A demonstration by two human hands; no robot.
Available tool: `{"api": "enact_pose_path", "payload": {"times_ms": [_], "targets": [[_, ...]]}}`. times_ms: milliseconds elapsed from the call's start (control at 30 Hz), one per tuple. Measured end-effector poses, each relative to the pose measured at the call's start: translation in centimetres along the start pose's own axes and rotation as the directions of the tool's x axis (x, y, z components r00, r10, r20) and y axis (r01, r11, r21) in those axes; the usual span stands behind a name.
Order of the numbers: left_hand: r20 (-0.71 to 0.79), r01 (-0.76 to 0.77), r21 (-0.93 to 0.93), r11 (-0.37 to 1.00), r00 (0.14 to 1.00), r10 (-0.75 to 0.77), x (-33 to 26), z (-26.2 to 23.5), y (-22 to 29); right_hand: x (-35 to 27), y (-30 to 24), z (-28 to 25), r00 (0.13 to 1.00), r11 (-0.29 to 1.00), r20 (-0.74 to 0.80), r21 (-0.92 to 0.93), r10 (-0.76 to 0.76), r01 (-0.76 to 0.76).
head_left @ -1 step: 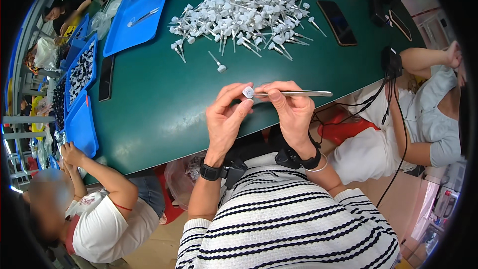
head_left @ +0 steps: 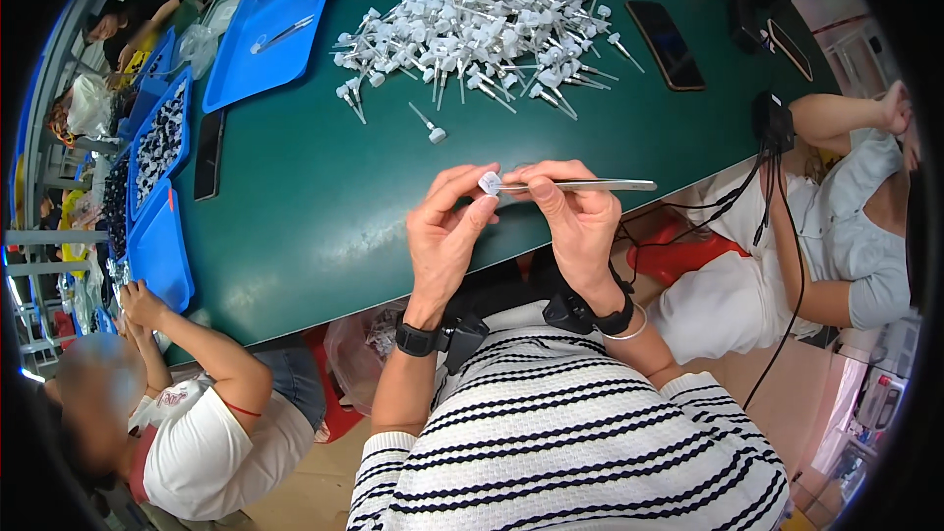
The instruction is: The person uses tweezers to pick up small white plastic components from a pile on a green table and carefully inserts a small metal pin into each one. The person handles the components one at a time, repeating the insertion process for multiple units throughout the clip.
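Note:
Between the thumb and fingers of my left hand (head_left: pixel 444 236) is a small white squarish cap-like part (head_left: pixel 490 182). My right hand (head_left: pixel 575 226) is closed around metal tweezers (head_left: pixel 615 184), whose back end points right. The tweezer tips reach the white part; whether they grip something on it is too small to tell. Beyond my hands lies one loose white-headed part with a thin stem (head_left: pixel 437 135). Farther off is a large heap of similar white-headed stemmed parts (head_left: pixel 482 25).
The green table (head_left: pixel 285 226) bears a blue tray (head_left: pixel 251 69) with tweezers in it, a dark phone (head_left: pixel 209 155) and another phone (head_left: pixel 667 47). Blue bins of dark and white parts (head_left: pixel 162 143) stand left. Co-workers sit at both sides; black cables (head_left: pixel 777 162) hang at right.

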State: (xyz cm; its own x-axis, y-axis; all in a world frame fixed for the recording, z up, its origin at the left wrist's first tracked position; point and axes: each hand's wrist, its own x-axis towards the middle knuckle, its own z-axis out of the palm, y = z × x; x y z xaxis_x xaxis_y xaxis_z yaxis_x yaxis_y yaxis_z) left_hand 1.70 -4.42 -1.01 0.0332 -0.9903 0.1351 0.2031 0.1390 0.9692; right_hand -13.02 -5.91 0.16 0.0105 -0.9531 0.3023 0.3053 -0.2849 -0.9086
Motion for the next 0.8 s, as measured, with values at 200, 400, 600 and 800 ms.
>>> {"api": "enact_pose_path", "payload": {"times_ms": [200,400,600,800], "targets": [[-0.013,0.073,-0.078,0.994,0.997,-0.075,-0.4,0.1,-1.2,0.3,-0.3,0.5,0.998,0.997,-0.038,-0.068,-0.046,0.043],[-0.031,0.07,-0.099,0.993,0.997,-0.073,-0.3,0.0,-1.5,0.6,0.6,0.4,0.995,0.992,-0.062,-0.107,-0.074,0.067],[-0.048,0.076,-0.096,0.992,0.996,-0.081,-0.3,0.1,-1.5,0.7,0.9,0.5,0.997,0.998,-0.067,-0.036,-0.044,0.041],[-0.046,0.076,-0.091,0.993,0.996,-0.08,-0.2,0.2,-1.5,0.7,0.9,0.6,0.996,0.999,-0.082,0.012,-0.035,0.036]]}}
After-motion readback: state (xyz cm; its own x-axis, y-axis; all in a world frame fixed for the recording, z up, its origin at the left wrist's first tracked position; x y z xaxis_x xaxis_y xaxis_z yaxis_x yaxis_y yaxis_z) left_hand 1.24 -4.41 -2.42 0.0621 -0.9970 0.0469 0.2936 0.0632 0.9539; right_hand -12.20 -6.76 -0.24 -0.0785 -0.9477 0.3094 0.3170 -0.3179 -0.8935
